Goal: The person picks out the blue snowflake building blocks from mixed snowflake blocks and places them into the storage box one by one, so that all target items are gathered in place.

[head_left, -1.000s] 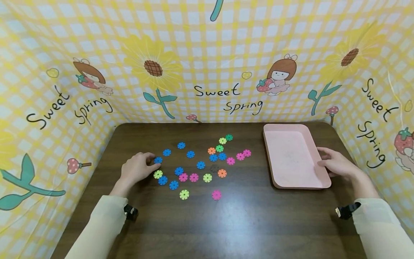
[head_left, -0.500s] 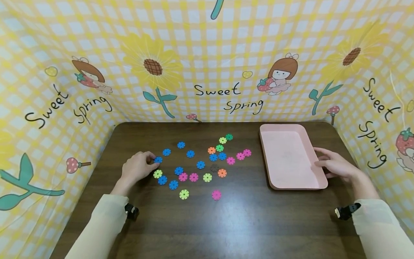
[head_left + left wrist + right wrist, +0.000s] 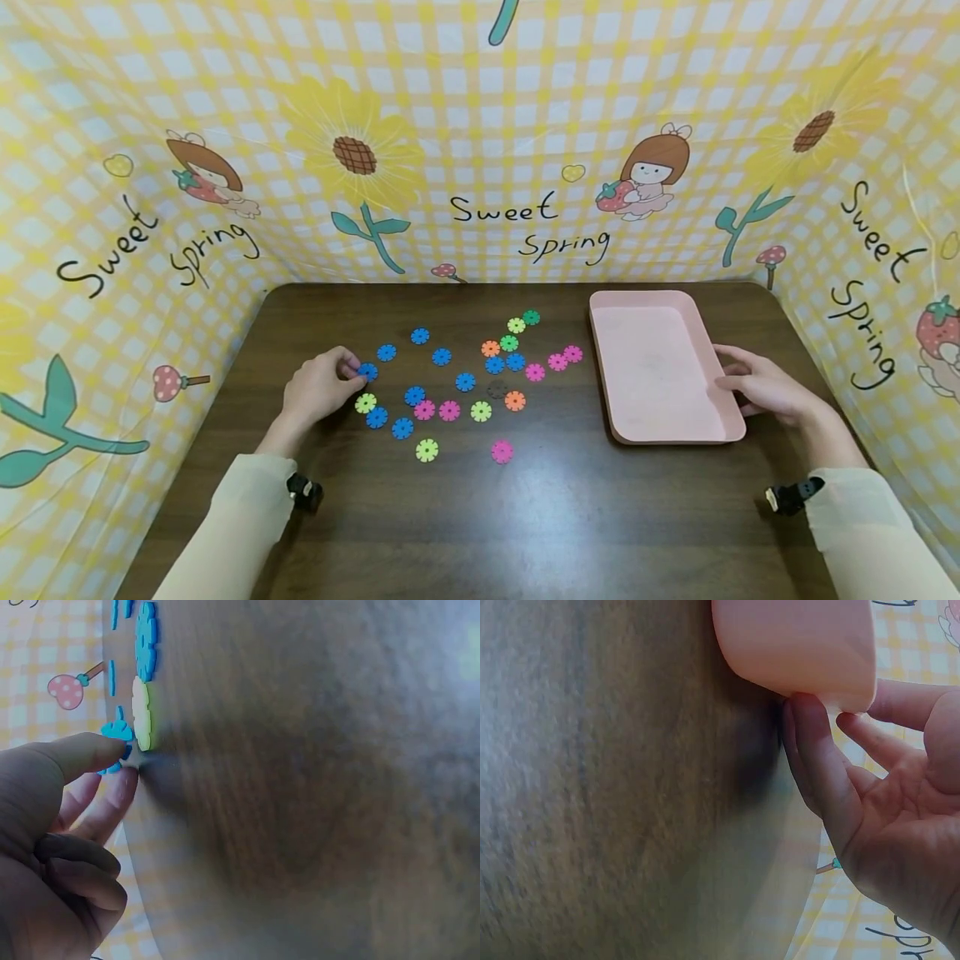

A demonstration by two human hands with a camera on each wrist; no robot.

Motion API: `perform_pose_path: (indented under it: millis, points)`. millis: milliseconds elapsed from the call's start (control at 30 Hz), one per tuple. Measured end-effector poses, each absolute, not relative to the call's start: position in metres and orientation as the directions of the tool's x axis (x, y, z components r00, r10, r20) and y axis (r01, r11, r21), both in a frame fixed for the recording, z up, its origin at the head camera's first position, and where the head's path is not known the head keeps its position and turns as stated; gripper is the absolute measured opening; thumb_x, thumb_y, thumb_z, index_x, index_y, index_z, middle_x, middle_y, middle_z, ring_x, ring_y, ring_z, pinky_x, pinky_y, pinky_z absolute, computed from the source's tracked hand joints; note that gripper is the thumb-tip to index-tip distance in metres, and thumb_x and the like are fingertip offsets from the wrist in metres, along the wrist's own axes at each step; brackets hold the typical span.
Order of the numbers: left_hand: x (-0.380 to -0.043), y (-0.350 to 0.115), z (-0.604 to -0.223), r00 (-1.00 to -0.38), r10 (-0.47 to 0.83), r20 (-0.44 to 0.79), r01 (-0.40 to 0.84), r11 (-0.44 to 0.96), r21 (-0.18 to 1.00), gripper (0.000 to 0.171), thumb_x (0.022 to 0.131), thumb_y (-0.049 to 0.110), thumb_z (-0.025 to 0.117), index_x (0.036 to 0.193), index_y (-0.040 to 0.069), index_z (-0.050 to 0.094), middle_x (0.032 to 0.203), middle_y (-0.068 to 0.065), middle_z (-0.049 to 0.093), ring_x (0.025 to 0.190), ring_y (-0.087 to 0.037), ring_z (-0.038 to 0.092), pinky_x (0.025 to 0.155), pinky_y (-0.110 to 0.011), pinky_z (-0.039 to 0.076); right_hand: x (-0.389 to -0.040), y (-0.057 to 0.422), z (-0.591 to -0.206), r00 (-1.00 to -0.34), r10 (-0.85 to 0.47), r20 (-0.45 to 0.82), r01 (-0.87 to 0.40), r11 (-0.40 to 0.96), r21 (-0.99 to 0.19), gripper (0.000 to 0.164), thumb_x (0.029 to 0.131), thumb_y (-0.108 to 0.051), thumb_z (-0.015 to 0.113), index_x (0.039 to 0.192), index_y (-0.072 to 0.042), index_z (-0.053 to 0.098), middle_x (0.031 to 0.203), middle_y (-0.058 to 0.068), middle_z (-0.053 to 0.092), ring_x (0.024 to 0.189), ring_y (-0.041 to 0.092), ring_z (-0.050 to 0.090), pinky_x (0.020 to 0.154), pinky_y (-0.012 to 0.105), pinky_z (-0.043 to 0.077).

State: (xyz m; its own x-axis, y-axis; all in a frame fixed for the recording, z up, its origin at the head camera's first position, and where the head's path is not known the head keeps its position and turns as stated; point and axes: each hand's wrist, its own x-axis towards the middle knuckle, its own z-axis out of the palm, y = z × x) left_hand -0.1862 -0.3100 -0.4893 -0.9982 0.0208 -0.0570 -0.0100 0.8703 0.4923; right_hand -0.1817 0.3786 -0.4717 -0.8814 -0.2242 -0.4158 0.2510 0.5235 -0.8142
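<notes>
My left hand (image 3: 322,387) pinches a blue notched disc (image 3: 367,372) between thumb and fingers at the left of the scattered discs. In the left wrist view that blue disc (image 3: 117,731) stands tilted, partly hidden by the thumb. Just below it lies a yellow-green disc (image 3: 366,403), with another blue disc (image 3: 377,417) beside that. My right hand (image 3: 768,385) holds the pink tray (image 3: 712,400) by its right side. The thumb is at the rim, and the other fingers are against the outer wall, as the right wrist view shows. Nothing lies in the tray.
Several flat discs lie across the dark wooden table (image 3: 465,517), among them a pink disc (image 3: 502,452), an orange disc (image 3: 515,401) and a dark green disc (image 3: 531,317). A patterned yellow checked cloth (image 3: 480,125) encloses the back and both sides.
The pink tray has slid left toward the discs, together with my right hand. My left hand has stayed almost in place, and the blue disc at its fingertips has shifted very slightly.
</notes>
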Motion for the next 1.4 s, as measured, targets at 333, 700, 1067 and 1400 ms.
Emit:
perform_pose_path:
  millis: [333,700,1067,1400]
  points:
    - [-0.176,-0.303,-0.484,-0.999,0.02,0.037,0.038,0.804,0.594,0.019,0.098,0.029,0.073,0.109,0.013,0.072,0.1,-0.005,0.076,0.093,-0.03,0.069,0.078,-0.047,0.049,-0.178,0.369,-0.474,-0.875,-0.243,-0.419,0.253,0.508,-0.823,0.076,0.107,-0.015,0.055,0.165,-0.002,0.008,0.142,0.041,0.043,0.111,0.035,0.063,0.078,0.049,0.059]
    - [-0.164,-0.221,-0.456,-0.983,0.153,0.105,0.18,0.636,0.75,0.012,0.094,0.026,0.079,0.102,0.018,0.075,0.092,0.004,0.075,0.089,-0.019,0.07,0.071,-0.038,0.051,-0.175,0.369,-0.473,-0.873,-0.253,-0.417,0.26,0.483,-0.836,0.078,0.106,-0.013,0.056,0.165,-0.001,0.007,0.142,0.042,0.041,0.11,0.033,0.063,0.078,0.051,0.06]
    - [-0.17,-0.111,-0.439,-0.944,0.324,0.062,0.226,0.498,0.837,0.013,0.094,0.024,0.078,0.105,0.018,0.077,0.092,0.01,0.074,0.082,-0.019,0.069,0.063,-0.036,0.051,-0.175,0.37,-0.473,-0.875,-0.256,-0.412,0.259,0.471,-0.843,0.077,0.106,-0.014,0.056,0.165,-0.003,0.007,0.145,0.043,0.038,0.112,0.034,0.062,0.078,0.051,0.06]
    - [-0.181,-0.03,-0.45,-0.901,0.432,0.018,0.216,0.413,0.885,0.009,0.094,0.028,0.079,0.1,0.022,0.077,0.089,0.013,0.072,0.083,-0.01,0.067,0.064,-0.03,0.053,-0.174,0.37,-0.474,-0.871,-0.248,-0.425,0.273,0.475,-0.837,0.077,0.107,-0.015,0.056,0.165,-0.004,0.007,0.149,0.045,0.034,0.115,0.037,0.061,0.08,0.051,0.059]
